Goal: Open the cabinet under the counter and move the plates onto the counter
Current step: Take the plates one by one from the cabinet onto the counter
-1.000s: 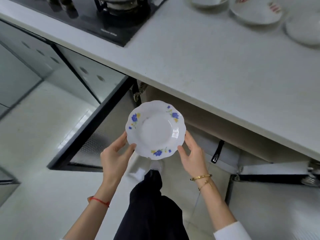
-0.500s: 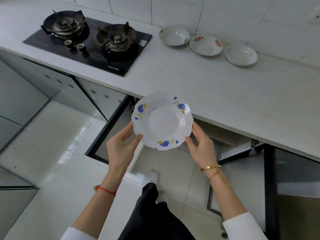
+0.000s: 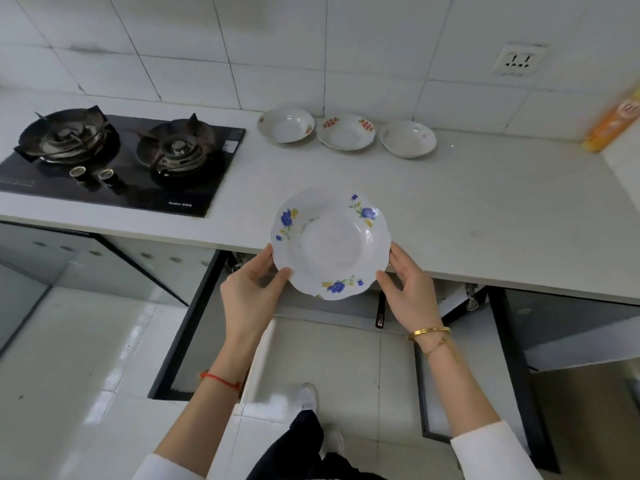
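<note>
- Blue-flowered plate held at its rim in a two-sided grip, left hand and right hand, over the tabletop front edge.
- Step: carrying it across. Next, probably set it down beside the three plates by the wall.

A black two-burner gas stove sits far left of the hands. A wall socket and an orange package lie beyond them, right.

Glossy ceramic plate; matt stone-like counter.
</note>
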Demonstrator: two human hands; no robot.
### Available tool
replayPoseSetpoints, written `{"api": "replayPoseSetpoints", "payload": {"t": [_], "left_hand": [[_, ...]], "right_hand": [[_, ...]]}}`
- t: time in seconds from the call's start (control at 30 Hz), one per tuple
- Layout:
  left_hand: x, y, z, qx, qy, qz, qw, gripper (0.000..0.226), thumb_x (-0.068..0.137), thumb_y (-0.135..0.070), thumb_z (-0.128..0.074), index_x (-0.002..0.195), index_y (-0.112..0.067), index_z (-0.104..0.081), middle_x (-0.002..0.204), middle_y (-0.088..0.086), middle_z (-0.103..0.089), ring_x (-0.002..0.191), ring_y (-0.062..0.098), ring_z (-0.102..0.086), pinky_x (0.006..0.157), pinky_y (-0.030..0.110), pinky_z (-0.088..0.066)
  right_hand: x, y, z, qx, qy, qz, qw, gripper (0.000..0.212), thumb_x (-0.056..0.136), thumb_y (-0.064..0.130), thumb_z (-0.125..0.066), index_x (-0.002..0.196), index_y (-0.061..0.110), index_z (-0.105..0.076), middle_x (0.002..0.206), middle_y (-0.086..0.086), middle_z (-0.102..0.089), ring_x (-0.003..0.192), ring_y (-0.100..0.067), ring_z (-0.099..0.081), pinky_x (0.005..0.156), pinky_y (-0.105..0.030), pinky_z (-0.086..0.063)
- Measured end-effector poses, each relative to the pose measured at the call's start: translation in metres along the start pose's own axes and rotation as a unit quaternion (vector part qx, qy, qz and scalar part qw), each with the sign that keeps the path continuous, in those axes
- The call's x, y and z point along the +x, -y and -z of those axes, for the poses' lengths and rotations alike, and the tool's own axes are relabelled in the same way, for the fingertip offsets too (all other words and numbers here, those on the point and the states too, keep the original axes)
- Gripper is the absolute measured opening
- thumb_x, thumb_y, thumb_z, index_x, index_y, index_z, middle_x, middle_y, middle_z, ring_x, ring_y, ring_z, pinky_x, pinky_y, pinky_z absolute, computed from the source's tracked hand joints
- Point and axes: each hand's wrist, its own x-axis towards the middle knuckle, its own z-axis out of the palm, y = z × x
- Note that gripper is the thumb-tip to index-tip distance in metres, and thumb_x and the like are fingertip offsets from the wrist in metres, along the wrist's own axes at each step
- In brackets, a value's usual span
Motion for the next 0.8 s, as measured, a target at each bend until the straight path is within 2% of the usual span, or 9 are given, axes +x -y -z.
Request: {"api": "replayPoseSetpoints", "payload": {"t": [0.07, 0.17, 0.27, 0.4, 0.57, 0.8], "left_hand": [[0.013, -0.007, -0.007, 0.0, 0.017, -0.009, 1.0, 0.049, 0.081, -0.015, -0.075, 0.127, -0.026, -0.063, 0.1, -0.027, -0.07, 0.094, -0.01, -0.065, 0.087, 0.009, -0.048], [0.035, -0.015, -0.019, -0.001, 0.04, -0.011, 0.999, 0.051, 0.08, -0.019, -0.077, 0.129, -0.024, -0.062, 0.117, -0.014, -0.069, 0.106, 0.0, -0.064, 0.094, 0.018, -0.048], [0.055, -0.02, -0.034, 0.002, 0.067, -0.017, 0.998, 0.051, 0.079, -0.022, -0.077, 0.128, -0.025, -0.062, 0.114, -0.018, -0.067, 0.105, 0.002, -0.063, 0.095, 0.023, -0.049], [0.081, -0.031, -0.061, 0.006, 0.11, -0.032, 0.993, 0.05, 0.079, -0.024, -0.078, 0.127, -0.024, -0.063, 0.11, -0.023, -0.062, 0.105, 0.004, -0.063, 0.095, 0.024, -0.049], [0.114, -0.043, -0.103, 0.011, 0.141, -0.049, 0.989, 0.049, 0.08, -0.022, -0.078, 0.127, -0.024, -0.064, 0.116, -0.015, -0.067, 0.106, 0.006, -0.063, 0.094, 0.023, -0.049], [0.162, -0.053, -0.182, 0.041, 0.161, -0.069, 0.984, 0.046, 0.081, -0.022, -0.077, 0.126, -0.023, -0.065, 0.122, -0.006, -0.068, 0.109, 0.011, -0.064, 0.088, 0.015, -0.045]], "right_hand": [[0.008, 0.002, 0.004, 0.002, -0.017, -0.004, 1.0, 0.055, 0.09, 0.007, -0.056, 0.14, 0.024, -0.042, 0.134, 0.023, -0.05, 0.122, 0.011, -0.045, 0.1, -0.006, -0.037], [0.018, 0.002, 0.01, 0.004, -0.049, -0.013, 0.999, 0.055, 0.089, 0.004, -0.055, 0.14, 0.022, -0.043, 0.137, 0.017, -0.051, 0.125, 0.008, -0.044, 0.102, -0.005, -0.033], [0.029, -0.001, 0.018, 0.004, -0.075, -0.026, 0.997, 0.056, 0.09, 0.005, -0.055, 0.14, 0.025, -0.043, 0.135, 0.02, -0.05, 0.123, 0.012, -0.044, 0.098, 0.0, -0.032], [0.047, -0.007, 0.034, 0.018, -0.113, -0.046, 0.992, 0.055, 0.09, 0.004, -0.054, 0.138, 0.028, -0.044, 0.133, 0.022, -0.051, 0.121, 0.012, -0.045, 0.095, 0.002, -0.032], [0.077, -0.021, 0.054, 0.01, -0.142, -0.06, 0.988, 0.055, 0.09, 0.005, -0.055, 0.138, 0.028, -0.043, 0.124, 0.033, -0.047, 0.118, 0.013, -0.046, 0.093, 0.004, -0.032], [0.142, -0.056, 0.098, 0.0, -0.156, -0.073, 0.985, 0.053, 0.09, 0.004, -0.054, 0.139, 0.024, -0.044, 0.132, 0.019, -0.05, 0.117, 0.013, -0.043, 0.088, 0.008, -0.031]]}}
